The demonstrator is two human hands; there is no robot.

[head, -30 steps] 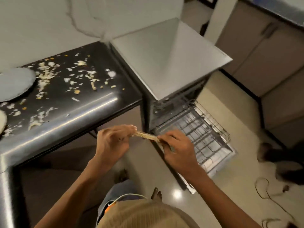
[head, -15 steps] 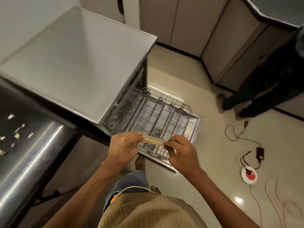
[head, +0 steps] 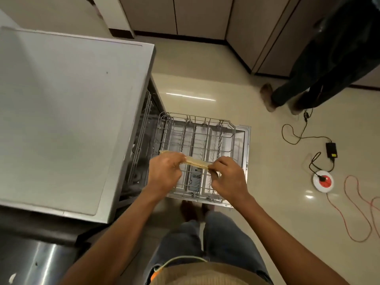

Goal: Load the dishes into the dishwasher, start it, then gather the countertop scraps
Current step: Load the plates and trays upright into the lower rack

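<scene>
Where hands [head: 164, 173] grip, tan board's [head: 196, 162] ends hidden.

At the upper right of the frame a second person in dark trousers [head: 320, 79] stands on the glossy cream floor [head: 267, 212] beside beige cabinet doors [head: 197, 15]. Lower right: a black power adapter [head: 331, 150], a round red-and-white floor socket [head: 322, 181], and a looping orange cable [head: 362, 219].

The pulled-out rack [head: 202, 140] sits on the lowered door [head: 244, 153] right of the dishwasher [head: 67, 112], with cables [head: 298, 136] on the floor [head: 267, 202] further right.
</scene>
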